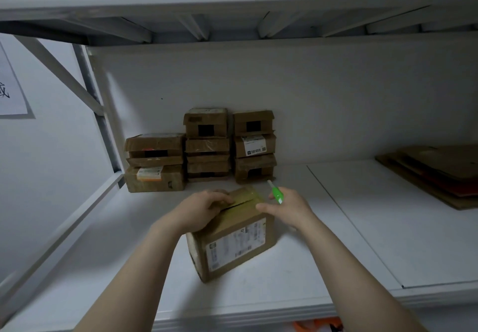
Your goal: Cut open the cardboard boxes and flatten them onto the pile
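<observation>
A brown cardboard box (234,241) with a white shipping label on its front stands on the white shelf (375,228) in front of me. Its taped top seam is slit and slightly parted. My left hand (201,211) lies on the box's top left flap, fingers curled at the slit edge. My right hand (287,207) is at the box's top right corner, holding a green and white cutter (274,192) that points up and away; its thumb touches the box edge. A pile of flattened cardboard (439,174) lies at the far right of the shelf.
Several closed brown boxes (207,148) are stacked in three columns against the back wall. An upper shelf hangs overhead. A slanted frame brace and a paper sign are on the left. Something orange shows below the shelf's front edge.
</observation>
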